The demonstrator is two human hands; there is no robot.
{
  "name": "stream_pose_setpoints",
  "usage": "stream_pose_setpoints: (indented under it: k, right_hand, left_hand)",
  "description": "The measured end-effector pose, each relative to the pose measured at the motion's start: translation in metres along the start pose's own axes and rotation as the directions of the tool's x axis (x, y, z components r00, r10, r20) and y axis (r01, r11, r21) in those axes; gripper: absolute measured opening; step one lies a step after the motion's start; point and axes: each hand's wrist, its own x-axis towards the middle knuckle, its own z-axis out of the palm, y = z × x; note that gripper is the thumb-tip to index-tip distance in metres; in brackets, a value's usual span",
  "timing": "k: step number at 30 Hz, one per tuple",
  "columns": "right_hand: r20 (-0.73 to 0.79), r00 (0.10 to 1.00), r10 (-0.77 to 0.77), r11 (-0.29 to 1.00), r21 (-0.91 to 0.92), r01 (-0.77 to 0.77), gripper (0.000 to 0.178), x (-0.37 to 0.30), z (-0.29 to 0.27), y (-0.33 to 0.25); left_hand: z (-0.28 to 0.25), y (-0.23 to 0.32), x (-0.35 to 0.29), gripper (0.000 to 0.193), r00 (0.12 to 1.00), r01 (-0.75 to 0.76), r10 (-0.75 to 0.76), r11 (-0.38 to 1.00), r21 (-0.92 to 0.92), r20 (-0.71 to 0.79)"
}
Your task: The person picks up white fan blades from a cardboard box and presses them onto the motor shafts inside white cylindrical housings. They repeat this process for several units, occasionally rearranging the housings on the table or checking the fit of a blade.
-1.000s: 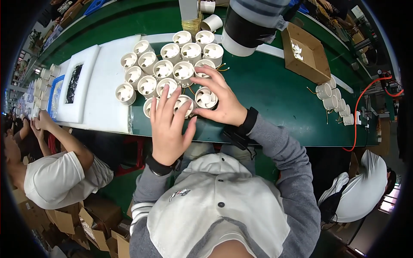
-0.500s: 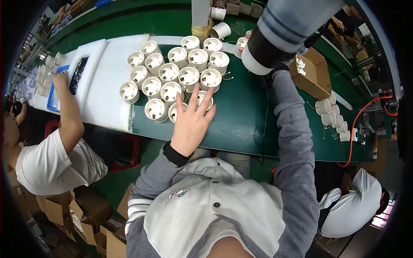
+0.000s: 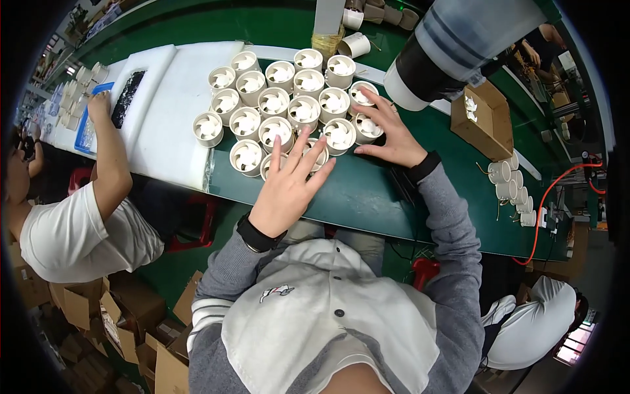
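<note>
Many white round fan cups (image 3: pixel 304 111), each with a white bladed wheel inside, stand upright in a close cluster on the green table. My left hand (image 3: pixel 289 192) lies spread over the front edge of the cluster, fingertips on or just above a front cup (image 3: pixel 316 155), which it partly hides. At the cluster's right side, my right hand (image 3: pixel 398 136) arches over two cups with fingers apart. Its fingertips reach the farther cup (image 3: pixel 362 88), and its thumb lies in front of the nearer cup (image 3: pixel 366 129). Whether that thumb touches it I cannot tell.
A grey-blue cylindrical device (image 3: pixel 453 46) hangs close above the right hand. Right of it are a cardboard box (image 3: pixel 489 118), more white cups (image 3: pixel 508 187) and a red hose (image 3: pixel 548 200). White foam (image 3: pixel 177 111) covers the table's left, where a co-worker (image 3: pixel 85 223) sits.
My right hand has come back from beyond the hanging device toward me, and two cups now stand at the cluster's right side under it. My left hand stays over the front cups.
</note>
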Motion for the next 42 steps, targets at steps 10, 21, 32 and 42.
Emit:
stream_pose_setpoints:
  k: [10,21,32,42]
  right_hand:
    - [-0.191,0.980,0.060,0.998,-0.014,-0.064,0.086,0.008,0.029,-0.020]
    - [-0.206,0.949,0.237,0.971,0.024,-0.237,0.064,-0.073,-0.015,-0.025]
    - [-0.582,0.756,0.299,0.943,0.301,-0.142,0.042,-0.071,-0.037,-0.011]
    - [-0.576,0.719,0.389,0.916,0.323,-0.237,0.030,-0.054,-0.054,0.002]
  left_hand:
    - [-0.005,0.003,-0.017,0.068,0.965,0.261,-0.260,0.962,0.078,-0.030]
    - [-0.011,-0.016,-0.041,0.073,0.956,0.247,-0.250,0.968,-0.041,-0.154]
    - [-0.036,0.055,0.097,0.076,0.621,-0.223,-0.404,0.731,-0.645,-0.672]
    - [-0.047,0.041,0.190,0.076,0.336,-0.095,-0.680,0.664,-0.742,-0.652]
